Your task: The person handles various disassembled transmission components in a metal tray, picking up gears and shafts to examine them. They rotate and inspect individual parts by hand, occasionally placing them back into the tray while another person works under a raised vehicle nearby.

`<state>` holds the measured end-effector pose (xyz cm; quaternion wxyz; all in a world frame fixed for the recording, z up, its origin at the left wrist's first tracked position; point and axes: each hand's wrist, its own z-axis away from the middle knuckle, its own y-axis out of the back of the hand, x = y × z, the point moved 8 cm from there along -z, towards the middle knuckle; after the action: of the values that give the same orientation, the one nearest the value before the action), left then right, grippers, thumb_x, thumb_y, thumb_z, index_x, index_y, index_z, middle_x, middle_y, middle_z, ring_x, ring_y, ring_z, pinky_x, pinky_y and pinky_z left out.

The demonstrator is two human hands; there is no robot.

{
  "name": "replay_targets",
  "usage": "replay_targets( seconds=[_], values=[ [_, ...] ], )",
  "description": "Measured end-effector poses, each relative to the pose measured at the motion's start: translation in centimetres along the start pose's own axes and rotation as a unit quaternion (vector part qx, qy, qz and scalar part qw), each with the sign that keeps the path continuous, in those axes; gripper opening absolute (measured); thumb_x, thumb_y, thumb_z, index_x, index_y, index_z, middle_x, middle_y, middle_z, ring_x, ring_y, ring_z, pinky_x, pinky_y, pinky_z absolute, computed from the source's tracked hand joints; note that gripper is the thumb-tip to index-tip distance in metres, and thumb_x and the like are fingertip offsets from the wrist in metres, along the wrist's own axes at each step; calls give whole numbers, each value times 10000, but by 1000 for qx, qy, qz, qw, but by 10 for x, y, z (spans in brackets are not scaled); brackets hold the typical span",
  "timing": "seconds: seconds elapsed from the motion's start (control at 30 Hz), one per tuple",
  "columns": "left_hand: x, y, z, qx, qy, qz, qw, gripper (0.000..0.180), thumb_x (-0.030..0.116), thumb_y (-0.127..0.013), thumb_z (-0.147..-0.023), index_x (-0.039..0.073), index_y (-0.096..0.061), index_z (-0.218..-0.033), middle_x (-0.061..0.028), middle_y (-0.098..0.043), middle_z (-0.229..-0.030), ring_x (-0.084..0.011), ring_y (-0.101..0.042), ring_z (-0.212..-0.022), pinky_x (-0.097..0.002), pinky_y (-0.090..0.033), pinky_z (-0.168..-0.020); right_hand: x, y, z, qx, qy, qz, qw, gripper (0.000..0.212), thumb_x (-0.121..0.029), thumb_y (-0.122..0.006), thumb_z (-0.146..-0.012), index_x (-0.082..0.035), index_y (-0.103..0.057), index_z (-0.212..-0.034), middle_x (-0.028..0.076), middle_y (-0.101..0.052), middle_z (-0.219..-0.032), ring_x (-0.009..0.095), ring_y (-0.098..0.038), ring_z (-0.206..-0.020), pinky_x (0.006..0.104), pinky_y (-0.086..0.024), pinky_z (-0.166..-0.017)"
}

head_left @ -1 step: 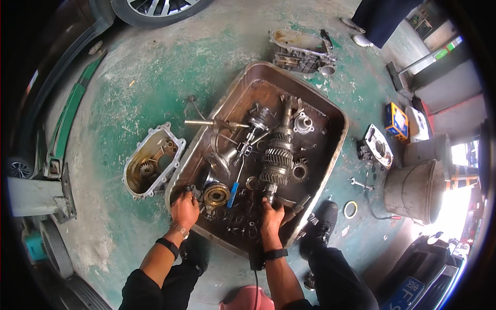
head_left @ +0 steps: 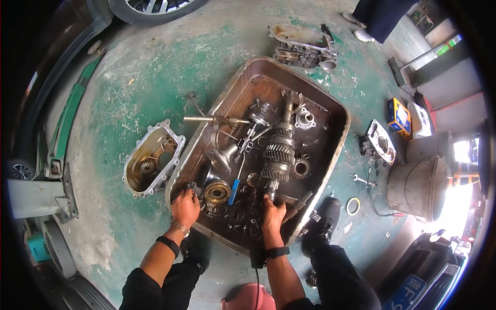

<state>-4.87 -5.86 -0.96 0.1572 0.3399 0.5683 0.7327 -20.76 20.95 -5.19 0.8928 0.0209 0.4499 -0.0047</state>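
A brown, oil-stained tray lies in front of me, full of gearbox parts. At its near-left corner my left hand is closed, its fingertips by a dark metal part; what they grip is hard to make out. My right hand is closed around the near end of a long gear shaft, which lies lengthwise in the tray. Between my hands are a brass-coloured synchronizer ring and a blue-handled screwdriver. Beside the shaft sit a loose gear and a round flanged part.
Left of the tray stands an open gearbox housing; another casing lies beyond the far edge. To the right are a metal cover, a wrench, a yellow ring and a bucket. A person stands far right.
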Motion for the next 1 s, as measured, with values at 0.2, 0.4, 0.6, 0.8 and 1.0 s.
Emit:
replay_targets(
  seconds=[0.2,0.4,0.6,0.8,1.0],
  values=[
    [5,4,-1,19,7,-6,1000,123,128,-636,-829,19,-639,-884,-200,-657,-897,-425,-624,-809,-510,-499,-711,22,1,-11,-12,-51,-85,995,358,-70,-729,-857,6,-574,-1170,59,-652,-1007,160,-626,-851,291,-523,-786],
    [-1,-3,-1,8,4,-7,1000,130,146,-618,-845,26,-638,-890,-196,-650,-892,-422,-623,-808,-515,-493,-700,19,1,-12,3,7,-42,999,328,-59,-720,-861,3,-556,-1137,77,-626,-1031,167,-616,-920,305,-553,-761],
    [-1,-5,-3,-4,5,-31,1000,135,160,-605,-854,29,-628,-876,-189,-640,-882,-423,-619,-809,-525,-489,-703,25,1,-9,-1,-25,-96,995,352,-12,-694,-867,30,-525,-1173,103,-620,-1071,190,-623,-927,328,-578,-788],
    [1,-3,-3,-1,0,-21,1000,129,158,-605,-852,32,-626,-871,-186,-640,-872,-421,-618,-796,-523,-489,-696,28,0,-8,-35,-60,-119,990,349,-49,-658,-906,43,-513,-1210,127,-623,-1096,235,-649,-952,356,-576,-800],
    [-1,-3,-3,1,9,-16,1000,126,155,-607,-850,34,-633,-876,-188,-644,-878,-421,-620,-798,-518,-492,-695,31,-5,-6,-82,-83,-180,977,367,-168,-578,-977,38,-484,-1265,148,-625,-1104,271,-657,-951,407,-564,-805]
  ],
)
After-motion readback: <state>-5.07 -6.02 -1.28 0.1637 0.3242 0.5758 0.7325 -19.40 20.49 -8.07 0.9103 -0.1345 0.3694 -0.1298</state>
